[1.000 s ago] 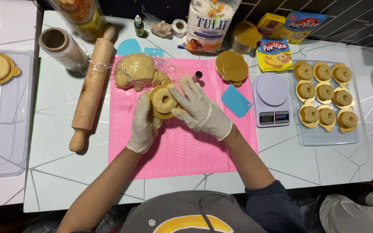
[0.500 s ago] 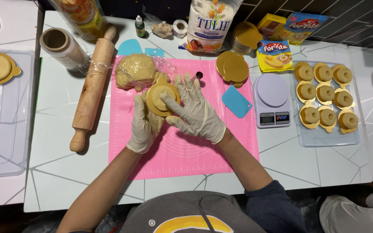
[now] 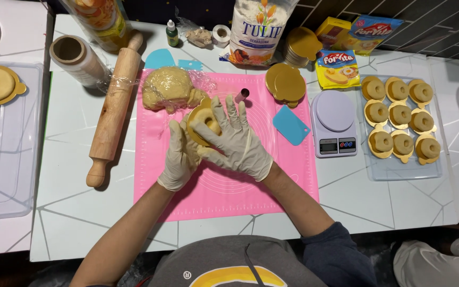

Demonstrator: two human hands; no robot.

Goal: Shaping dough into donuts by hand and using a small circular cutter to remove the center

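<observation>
Now dough ring (image 3: pixel 206 121) on gold board, between left hand (image 3: pixel 180 155), right hand (image 3: pixel 236 142).

white flour bag (image 3: pixel 254 29) at table's back, yellow sachet (image 3: pixel 338 69) beside scale display (image 3: pixel 337 145)

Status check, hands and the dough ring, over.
Left hand and right hand both gloved, gripping dough ring on gold card above pink mat. Dough lump just beyond. Nothing blocking.
</observation>
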